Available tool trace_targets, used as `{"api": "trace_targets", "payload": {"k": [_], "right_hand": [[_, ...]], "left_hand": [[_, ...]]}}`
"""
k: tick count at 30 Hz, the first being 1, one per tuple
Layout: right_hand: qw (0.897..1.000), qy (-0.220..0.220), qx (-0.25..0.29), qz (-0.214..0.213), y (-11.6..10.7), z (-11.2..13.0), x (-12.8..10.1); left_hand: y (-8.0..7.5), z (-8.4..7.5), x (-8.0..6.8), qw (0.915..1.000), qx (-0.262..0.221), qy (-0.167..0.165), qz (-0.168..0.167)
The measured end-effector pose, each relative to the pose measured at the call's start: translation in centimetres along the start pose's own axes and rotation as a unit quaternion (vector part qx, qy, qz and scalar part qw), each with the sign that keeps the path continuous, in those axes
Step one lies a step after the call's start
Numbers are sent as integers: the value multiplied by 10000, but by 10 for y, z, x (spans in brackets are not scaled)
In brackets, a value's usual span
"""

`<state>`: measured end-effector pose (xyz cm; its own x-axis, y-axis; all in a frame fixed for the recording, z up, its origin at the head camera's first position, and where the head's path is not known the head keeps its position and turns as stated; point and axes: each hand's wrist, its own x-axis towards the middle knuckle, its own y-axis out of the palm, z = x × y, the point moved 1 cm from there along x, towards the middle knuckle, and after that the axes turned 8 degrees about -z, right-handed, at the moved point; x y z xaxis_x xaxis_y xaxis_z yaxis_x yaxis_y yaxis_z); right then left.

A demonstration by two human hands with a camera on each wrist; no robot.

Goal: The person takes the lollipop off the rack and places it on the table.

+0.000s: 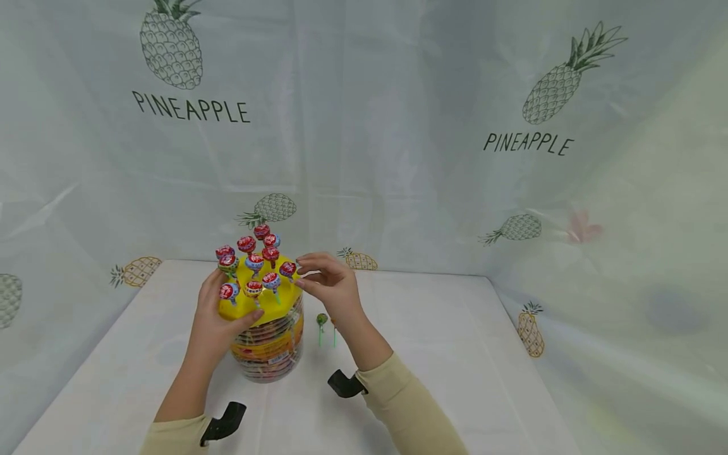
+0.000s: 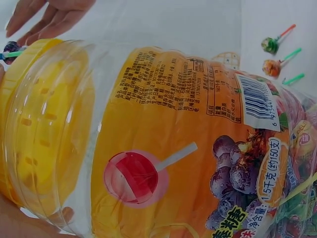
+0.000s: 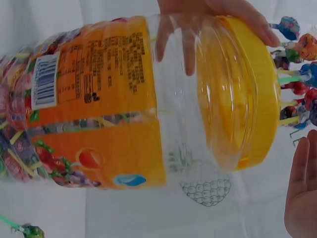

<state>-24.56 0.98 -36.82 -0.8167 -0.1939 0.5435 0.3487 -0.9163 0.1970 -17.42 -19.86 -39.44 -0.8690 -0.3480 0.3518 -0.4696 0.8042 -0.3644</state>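
A clear candy jar [image 1: 267, 351] with an orange label stands upright on the table, with wrapped lollipops inside. Its yellow lid [image 1: 239, 308] has several lollipops [image 1: 254, 262] standing up from it on their sticks. My left hand [image 1: 218, 309] grips the lid from the left, thumb across the front edge and fingers behind. At the lid's right side is my right hand [image 1: 330, 284], thumb and fingers apart beside a red-wrapped lollipop [image 1: 288, 270]. In the right wrist view, the right hand's fingers [image 3: 300, 161] look straight. Small slots [image 2: 44, 91] show on the lid's underside through the clear wall.
On the white table [image 1: 421, 354], a green-wrapped lollipop [image 2: 270, 45] and an orange-wrapped lollipop [image 2: 271, 68] lie right of the jar, with another green stick [image 2: 294, 79] partly hidden behind it. A pineapple-print curtain [image 1: 364, 158] hangs behind the table.
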Motion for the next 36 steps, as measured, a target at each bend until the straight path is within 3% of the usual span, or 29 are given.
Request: {"api": "trace_targets", "payload": {"k": [21,28,36], "right_hand": [[9998,182,40,-101,17,5,2],[9997,150,157,-95,13,9,4],[9968,529,426,-415,-5,7,-1]], "left_hand": [[1,2,0,10000,75,0,-46],[2,1,0,10000,83,-26,-45],[1,2,0,9999,117,-45,-72]]}}
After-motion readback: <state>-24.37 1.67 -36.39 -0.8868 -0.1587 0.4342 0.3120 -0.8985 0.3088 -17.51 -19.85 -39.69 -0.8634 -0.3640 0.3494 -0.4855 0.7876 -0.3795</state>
